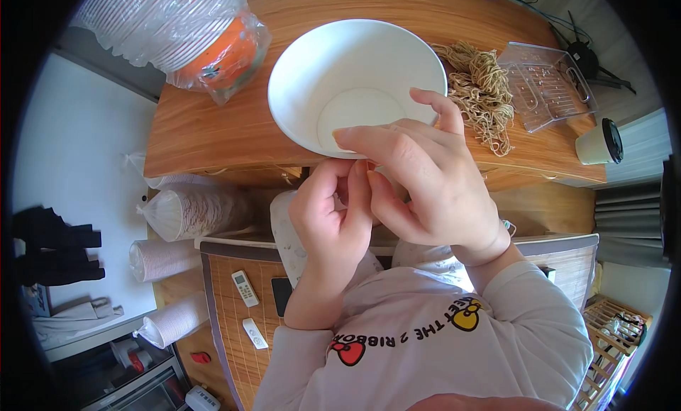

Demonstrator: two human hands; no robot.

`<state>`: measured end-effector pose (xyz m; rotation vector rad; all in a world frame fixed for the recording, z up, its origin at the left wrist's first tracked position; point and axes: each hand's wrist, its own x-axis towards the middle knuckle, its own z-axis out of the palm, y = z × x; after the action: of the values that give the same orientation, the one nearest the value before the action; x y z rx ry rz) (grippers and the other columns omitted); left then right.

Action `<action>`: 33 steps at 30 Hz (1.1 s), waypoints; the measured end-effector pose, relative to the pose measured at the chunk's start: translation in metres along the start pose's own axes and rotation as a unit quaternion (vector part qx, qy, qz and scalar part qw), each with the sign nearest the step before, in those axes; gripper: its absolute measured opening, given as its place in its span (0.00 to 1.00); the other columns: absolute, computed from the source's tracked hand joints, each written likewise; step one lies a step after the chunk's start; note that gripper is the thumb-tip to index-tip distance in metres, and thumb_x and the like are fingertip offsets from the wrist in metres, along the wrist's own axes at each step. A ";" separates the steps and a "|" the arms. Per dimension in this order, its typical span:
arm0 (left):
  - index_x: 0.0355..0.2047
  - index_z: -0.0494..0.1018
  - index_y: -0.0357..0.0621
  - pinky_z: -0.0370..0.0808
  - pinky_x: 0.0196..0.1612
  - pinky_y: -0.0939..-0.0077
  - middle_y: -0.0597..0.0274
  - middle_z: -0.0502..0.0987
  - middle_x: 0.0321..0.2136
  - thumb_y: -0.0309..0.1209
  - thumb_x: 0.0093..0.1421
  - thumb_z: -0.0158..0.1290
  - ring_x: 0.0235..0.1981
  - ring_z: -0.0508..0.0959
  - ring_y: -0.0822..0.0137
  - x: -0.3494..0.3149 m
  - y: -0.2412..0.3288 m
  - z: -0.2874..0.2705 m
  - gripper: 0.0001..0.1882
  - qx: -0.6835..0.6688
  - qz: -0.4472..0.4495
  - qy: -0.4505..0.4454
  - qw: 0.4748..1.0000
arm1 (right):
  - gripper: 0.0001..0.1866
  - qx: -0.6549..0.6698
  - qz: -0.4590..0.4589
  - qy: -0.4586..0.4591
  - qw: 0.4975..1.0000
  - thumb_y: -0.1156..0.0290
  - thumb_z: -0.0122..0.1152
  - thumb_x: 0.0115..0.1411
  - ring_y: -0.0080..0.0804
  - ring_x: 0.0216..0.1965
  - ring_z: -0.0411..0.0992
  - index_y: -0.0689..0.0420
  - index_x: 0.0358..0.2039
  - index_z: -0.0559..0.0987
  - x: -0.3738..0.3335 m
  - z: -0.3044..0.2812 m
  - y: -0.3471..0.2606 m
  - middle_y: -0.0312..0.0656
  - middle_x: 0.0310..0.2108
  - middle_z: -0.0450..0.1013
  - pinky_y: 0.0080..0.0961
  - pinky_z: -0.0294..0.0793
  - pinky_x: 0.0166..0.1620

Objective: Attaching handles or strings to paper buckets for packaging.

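A large white paper bucket (291,85) stands at the near edge of the wooden desk, its open mouth tilted towards me. Just below its near rim, my left hand (330,216) is closed in a pinch, thumb against index finger. My right hand (440,180) meets it there, its thumb tip by the left fingertips, while its index finger reaches over the rim and its little finger is raised. Whatever is between the fingertips is too small or hidden to make out. Right of the bucket lies a loose bundle of tan cords (479,92).
A clear-wrapped stack of paper buckets (184,35) stands at the desk's back left. To the right are a clear plastic tray (543,92) and a lidded cup (596,145). More bagged stacks (206,212) sit on the floor. A remote control (245,288) lies on the woven mat beside me.
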<state>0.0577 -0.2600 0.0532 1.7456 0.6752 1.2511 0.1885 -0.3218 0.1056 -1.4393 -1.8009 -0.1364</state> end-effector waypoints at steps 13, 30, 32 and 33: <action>0.50 0.64 0.35 0.72 0.42 0.79 0.55 0.79 0.36 0.23 0.65 0.52 0.37 0.77 0.72 -0.017 -0.014 -0.010 0.14 -0.231 -0.027 -0.031 0.972 | 0.22 0.051 -0.033 0.118 0.991 0.83 0.56 0.49 0.41 0.48 0.79 0.56 0.47 0.73 -0.025 0.009 0.009 0.46 0.46 0.78 0.52 0.43 0.70; 0.46 0.73 0.31 0.73 0.55 0.68 0.49 0.80 0.45 0.24 0.68 0.48 0.49 0.79 0.62 -0.006 -0.012 -0.019 0.10 -0.277 -0.075 -0.138 0.948 | 0.18 0.158 0.048 0.236 0.958 0.74 0.67 0.49 0.39 0.34 0.70 0.57 0.41 0.73 -0.078 0.077 0.015 0.42 0.37 0.73 0.32 0.64 0.40; 0.46 0.74 0.31 0.73 0.56 0.68 0.49 0.80 0.46 0.24 0.68 0.48 0.49 0.79 0.62 -0.007 -0.010 -0.020 0.10 -0.265 -0.083 -0.144 0.950 | 0.21 0.164 0.064 0.196 0.965 0.74 0.68 0.50 0.39 0.37 0.70 0.57 0.43 0.70 -0.079 0.081 0.014 0.41 0.36 0.73 0.32 0.66 0.42; 0.46 0.74 0.31 0.73 0.56 0.68 0.48 0.80 0.46 0.23 0.68 0.49 0.49 0.79 0.63 -0.008 -0.010 -0.020 0.09 -0.261 -0.091 -0.148 0.949 | 0.21 0.213 0.093 0.193 0.953 0.75 0.68 0.50 0.38 0.37 0.70 0.58 0.43 0.70 -0.080 0.086 0.011 0.41 0.36 0.73 0.33 0.66 0.43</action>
<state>0.0365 -0.2550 0.0436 1.3518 0.2829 0.9076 0.1558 -0.3332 -0.0073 -1.1669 -1.2730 0.0639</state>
